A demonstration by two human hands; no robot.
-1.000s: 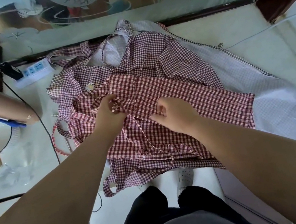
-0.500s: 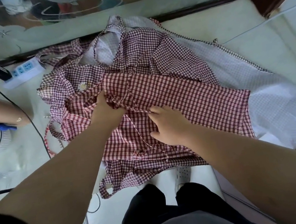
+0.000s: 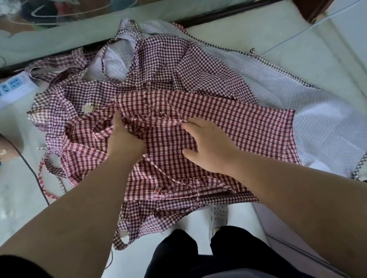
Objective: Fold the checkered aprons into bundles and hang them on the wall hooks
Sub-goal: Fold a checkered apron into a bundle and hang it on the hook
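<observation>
Red-and-white checkered fabric apron [image 3: 222,118] lies crumpled right of a white plastic power strip [image 3: 8,87]. Left hand [image 3: 125,141] grips a fold, right hand [image 3: 209,144] presses it flat. Limp and light, it probably gathers best by the hems.

Top apron [image 3: 223,120]: red-and-white gingham. Apron beneath [image 3: 166,69]: plum-and-white gingham with a white daisy motif [image 3: 88,108]. Lining [image 3: 334,124]: pale lilac micro-check, dark checked trim. Bench [image 3: 281,34]: pale greenish white. Power strip [image 3: 9,88]: white, blue sockets.
</observation>
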